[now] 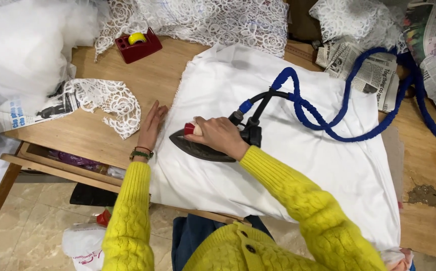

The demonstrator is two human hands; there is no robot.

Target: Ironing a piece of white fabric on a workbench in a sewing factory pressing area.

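On the wooden counter (pixel 127 85) a large white square cloth (pixel 308 165) lies spread flat, and a dark, pointed steam iron with a red knob (pixel 200 145) sits on the cloth's left part, its tip aimed at the cloth's left edge. The right hand (pixel 218 134) has its grip wrapped tight around the iron's handle from above. The left hand (pixel 151 125) lies flat, fingers spread and holding nothing, on the bare wood just beside the cloth's left edge, pressing near the hem.

Pressing looks best done with the soleplate kept level and the cloth held taut by the flat hand, whose fingers lie close to the iron's tip and should stay clear of it. A thick blue braided hose (pixel 328 113) loops over the cloth behind the iron; it could drag across the fabric and wrinkle it.

Left of the cloth lies bare wood, then a scrap of white lace (pixel 112 103) and a red tape holder with a yellow roll (pixel 138 44) further back. Right of the cloth, crumpled newspapers (pixel 373 70) crowd the far corner. The cloth's near edge hangs over the counter's front, so open room lies mostly across the cloth to the right of the iron.
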